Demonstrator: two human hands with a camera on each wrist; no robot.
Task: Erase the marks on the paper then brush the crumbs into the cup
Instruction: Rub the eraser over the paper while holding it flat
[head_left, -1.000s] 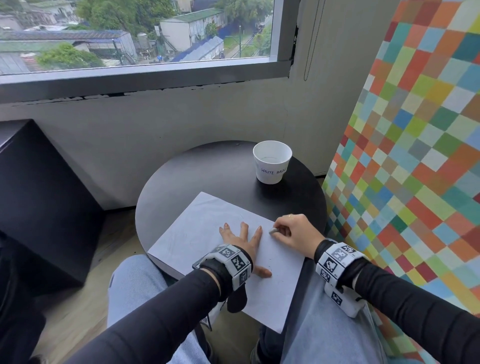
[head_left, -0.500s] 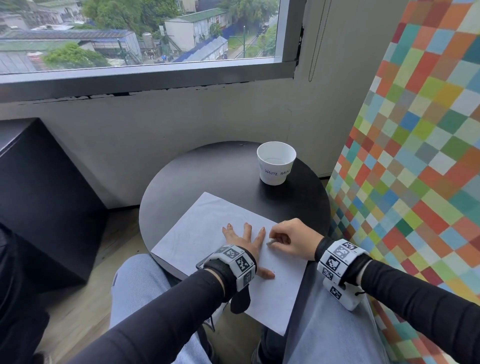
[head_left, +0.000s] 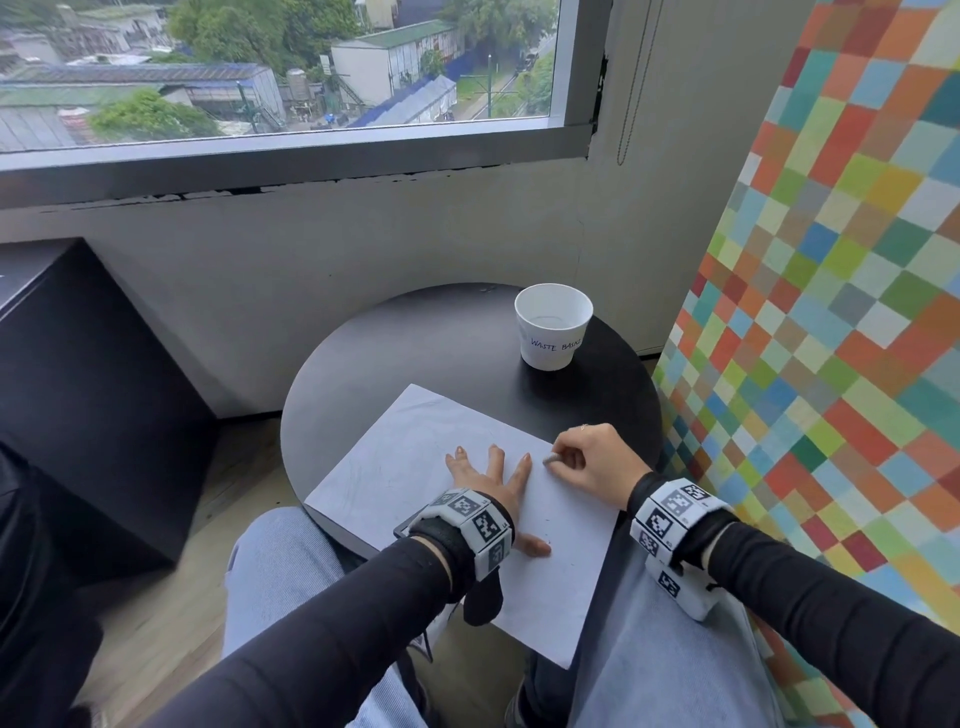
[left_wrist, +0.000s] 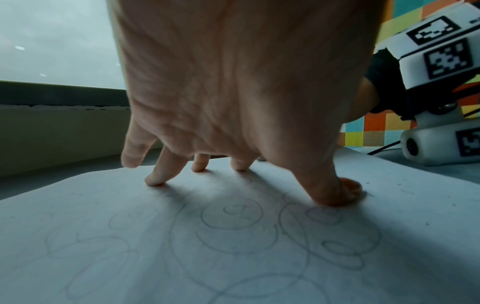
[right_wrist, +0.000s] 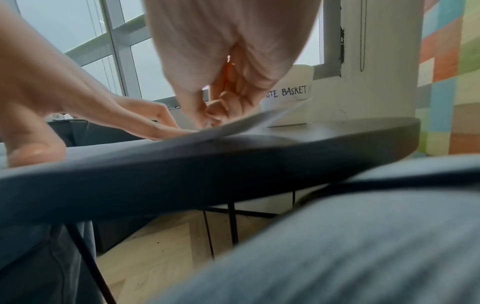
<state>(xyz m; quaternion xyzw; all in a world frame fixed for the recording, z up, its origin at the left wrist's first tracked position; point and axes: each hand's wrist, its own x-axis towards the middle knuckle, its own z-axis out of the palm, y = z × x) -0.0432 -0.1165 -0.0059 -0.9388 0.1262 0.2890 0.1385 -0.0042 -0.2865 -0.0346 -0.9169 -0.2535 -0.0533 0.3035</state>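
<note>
White paper (head_left: 415, 467) lies on the bench (head_left: 415, 353), near the cup (head_left: 553, 327). Left hand (head_left: 491, 478), fingers spread, pins it against shifting; right hand (head_left: 592, 460) beside it pinches the eraser (head_left: 551, 459) on remaining marks.

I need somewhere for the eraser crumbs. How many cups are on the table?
1: a white cup labelled "WASTE BASKET", upright at the far right of the round table, beyond the paper.
</note>
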